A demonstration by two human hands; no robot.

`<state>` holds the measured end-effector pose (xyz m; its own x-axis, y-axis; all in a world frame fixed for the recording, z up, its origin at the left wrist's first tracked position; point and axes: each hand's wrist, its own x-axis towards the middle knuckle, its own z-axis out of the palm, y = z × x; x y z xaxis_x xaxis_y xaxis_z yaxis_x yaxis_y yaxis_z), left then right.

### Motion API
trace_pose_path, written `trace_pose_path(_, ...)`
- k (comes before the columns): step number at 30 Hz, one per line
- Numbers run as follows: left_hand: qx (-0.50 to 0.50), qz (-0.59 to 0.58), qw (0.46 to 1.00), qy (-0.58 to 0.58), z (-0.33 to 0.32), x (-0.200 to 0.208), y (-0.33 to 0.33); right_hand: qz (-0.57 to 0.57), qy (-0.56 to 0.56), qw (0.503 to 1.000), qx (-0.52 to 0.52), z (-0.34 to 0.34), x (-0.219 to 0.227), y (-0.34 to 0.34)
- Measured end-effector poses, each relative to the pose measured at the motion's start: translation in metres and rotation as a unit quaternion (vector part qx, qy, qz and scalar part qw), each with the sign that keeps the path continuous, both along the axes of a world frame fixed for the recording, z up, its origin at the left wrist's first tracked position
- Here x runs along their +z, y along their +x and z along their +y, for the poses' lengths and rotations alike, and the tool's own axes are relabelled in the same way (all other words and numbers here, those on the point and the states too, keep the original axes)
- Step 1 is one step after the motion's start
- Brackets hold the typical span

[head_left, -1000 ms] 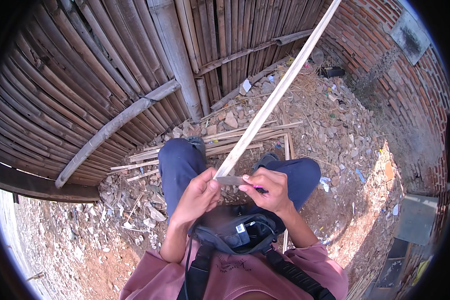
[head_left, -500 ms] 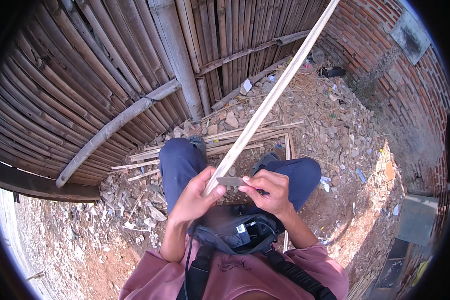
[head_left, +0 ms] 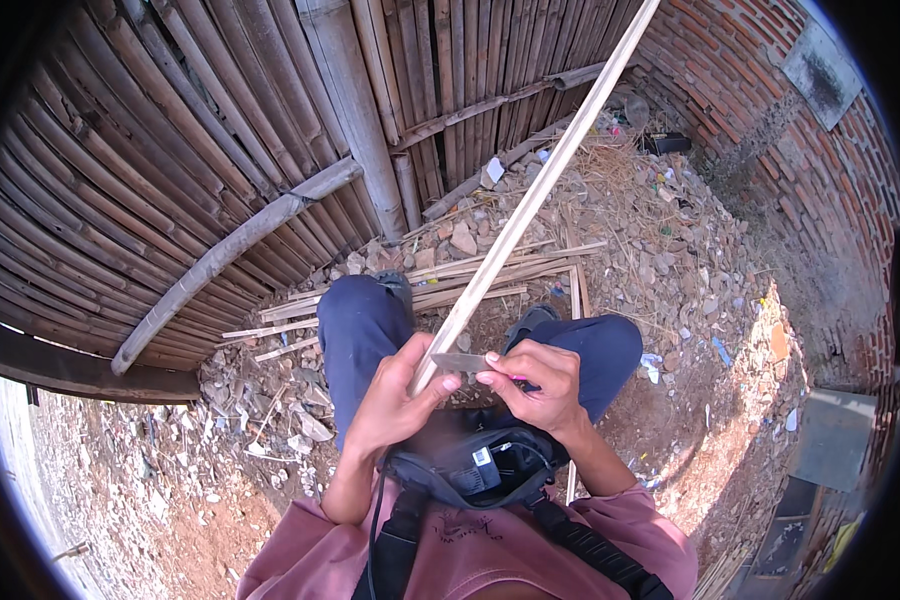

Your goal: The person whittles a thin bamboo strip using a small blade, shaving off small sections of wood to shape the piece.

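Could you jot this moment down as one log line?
left hand: holds bamboo strip | right hand: knife against strip | seated, fence ahead

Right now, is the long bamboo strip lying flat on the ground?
No, the left hand holds the bamboo strip up at a slant.

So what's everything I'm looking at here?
Bamboo strip: one, pale, runs from the left hand up to the top right.
Knife: one, grey blade, set against the strip's lower end.
Loose strips: several, pale, on the ground past the knees.
Bamboo fence: one, brown, across the left and top.
Brick wall: one, red, at right.
Rubble: many stones and scraps, on the dirt.
Bag: one, black, at the chest.
Left hand: grips the strip's lower end.
Right hand: holds the knife.
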<state>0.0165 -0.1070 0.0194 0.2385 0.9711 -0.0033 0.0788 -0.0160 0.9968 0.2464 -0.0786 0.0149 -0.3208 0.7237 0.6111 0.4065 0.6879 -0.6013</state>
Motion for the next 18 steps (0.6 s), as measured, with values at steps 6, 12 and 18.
trace_pose_path(6,0.002,-0.015,1.000,-0.001,-0.0020,0.0011,0.0015,0.005,0.001,1.000,0.003,-0.0013,0.0020,-0.0010)
trace_pose_path(12,-0.002,-0.030,0.999,0.018,-0.0021,0.0016,-0.0001,-0.017,-0.014,0.999,0.028,-0.0027,0.0061,-0.0002)
trace_pose_path(18,-0.017,-0.030,0.999,-0.010,-0.0025,0.0024,-0.0050,-0.011,-0.015,0.999,0.033,-0.0029,0.0030,-0.0040)
